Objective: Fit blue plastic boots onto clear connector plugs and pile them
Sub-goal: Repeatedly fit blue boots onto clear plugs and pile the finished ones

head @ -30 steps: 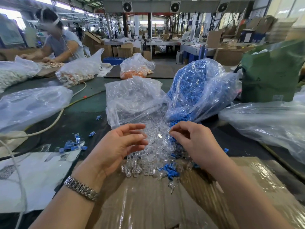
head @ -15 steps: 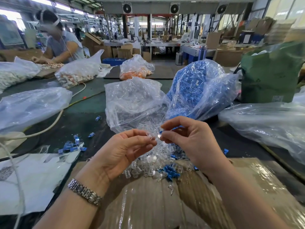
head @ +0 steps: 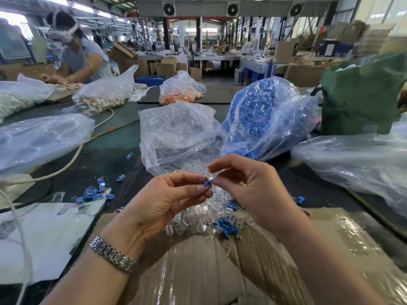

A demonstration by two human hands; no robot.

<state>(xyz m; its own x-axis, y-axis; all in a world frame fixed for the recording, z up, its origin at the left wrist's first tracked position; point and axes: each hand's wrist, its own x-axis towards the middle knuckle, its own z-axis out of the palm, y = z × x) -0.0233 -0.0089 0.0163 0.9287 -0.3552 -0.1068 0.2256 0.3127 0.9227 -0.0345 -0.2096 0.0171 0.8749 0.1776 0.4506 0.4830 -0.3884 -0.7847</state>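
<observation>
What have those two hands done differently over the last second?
Both hands rose from the loose heap of clear plugs and met above it. The left hand now pinches a clear plug, and the right hand pinches a blue boot against it. The bags and the small pile of finished pieces stayed put.

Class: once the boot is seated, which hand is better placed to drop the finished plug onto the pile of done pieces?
Probably left hand: finished pile lies on its side, nearer than right hand.
</observation>
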